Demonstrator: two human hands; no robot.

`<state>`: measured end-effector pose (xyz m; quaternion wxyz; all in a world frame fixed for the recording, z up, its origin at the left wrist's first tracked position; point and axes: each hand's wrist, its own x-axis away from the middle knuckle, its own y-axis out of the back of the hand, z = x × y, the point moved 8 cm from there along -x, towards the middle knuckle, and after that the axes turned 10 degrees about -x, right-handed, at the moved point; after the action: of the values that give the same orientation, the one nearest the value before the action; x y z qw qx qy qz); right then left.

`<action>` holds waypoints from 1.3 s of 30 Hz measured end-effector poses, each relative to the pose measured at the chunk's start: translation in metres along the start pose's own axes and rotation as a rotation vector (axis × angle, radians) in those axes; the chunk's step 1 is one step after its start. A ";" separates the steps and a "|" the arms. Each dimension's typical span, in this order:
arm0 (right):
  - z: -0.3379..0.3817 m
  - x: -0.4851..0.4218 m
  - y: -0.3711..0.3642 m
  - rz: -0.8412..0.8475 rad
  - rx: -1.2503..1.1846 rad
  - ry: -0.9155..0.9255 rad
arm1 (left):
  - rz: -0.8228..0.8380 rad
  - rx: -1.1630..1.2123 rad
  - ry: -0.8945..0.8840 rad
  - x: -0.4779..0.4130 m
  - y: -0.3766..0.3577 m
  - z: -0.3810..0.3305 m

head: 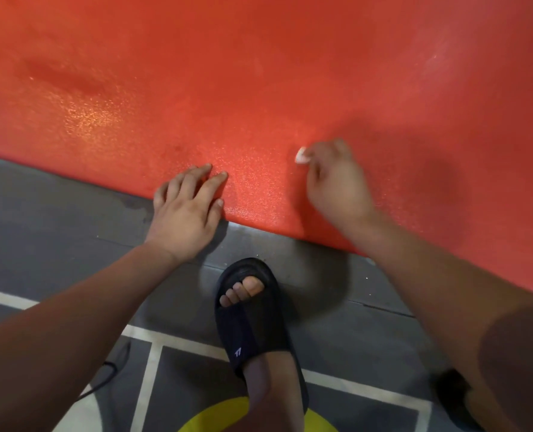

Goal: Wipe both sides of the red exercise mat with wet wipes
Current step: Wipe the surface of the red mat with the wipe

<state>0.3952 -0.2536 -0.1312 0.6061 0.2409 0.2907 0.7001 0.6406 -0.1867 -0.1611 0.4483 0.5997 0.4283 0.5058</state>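
Observation:
The red exercise mat [259,73] lies flat on the floor and fills the upper half of the view; its near edge runs from the left down to the right. My left hand [185,210] rests on that near edge with straight fingers spread on the mat. To the right, my right hand [334,179] is over the mat with fingers curled round a small balled white wet wipe [301,155], of which only a bit shows past the fingers. Glossy damp patches shine on the mat at the left and between my hands.
Grey floor [56,219] with white painted lines and a yellow disc [224,416] lies below the mat. My foot in a black slide sandal [252,313] stands just short of the mat's edge. A thin black cable [106,375] lies at the lower left.

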 end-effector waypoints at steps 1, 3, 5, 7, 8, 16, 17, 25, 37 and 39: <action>-0.007 -0.020 0.006 -0.084 0.017 -0.065 | -0.013 0.001 -0.002 0.001 0.003 0.003; -0.009 -0.053 0.000 -0.103 0.066 -0.144 | -0.053 0.010 0.030 0.004 0.009 0.014; 0.005 -0.073 -0.021 -0.062 0.052 -0.148 | -0.080 0.039 0.140 0.007 0.014 0.035; 0.031 -0.081 -0.046 -0.001 0.028 -0.122 | -0.099 0.070 0.247 0.010 0.019 0.057; 0.048 -0.080 -0.062 0.061 0.026 -0.082 | -0.111 0.072 0.284 0.011 0.021 0.067; 0.123 -0.026 -0.139 0.645 0.063 0.426 | -0.108 0.124 0.319 0.014 0.013 0.096; 0.113 -0.046 -0.133 0.558 0.033 0.360 | -0.103 0.122 0.319 0.014 0.012 0.096; 0.124 -0.053 -0.149 0.516 0.072 0.212 | -0.018 0.138 0.301 0.013 0.005 0.102; 0.118 -0.082 -0.153 0.319 0.051 0.102 | -0.009 0.168 0.297 0.013 0.004 0.110; 0.150 -0.051 -0.178 0.545 0.036 0.280 | 0.002 0.175 0.296 0.012 0.003 0.111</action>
<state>0.6327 -0.2697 -0.1474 0.3457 0.2218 0.3086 0.8579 0.7525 -0.1874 -0.1647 0.3261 0.5557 0.5315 0.5499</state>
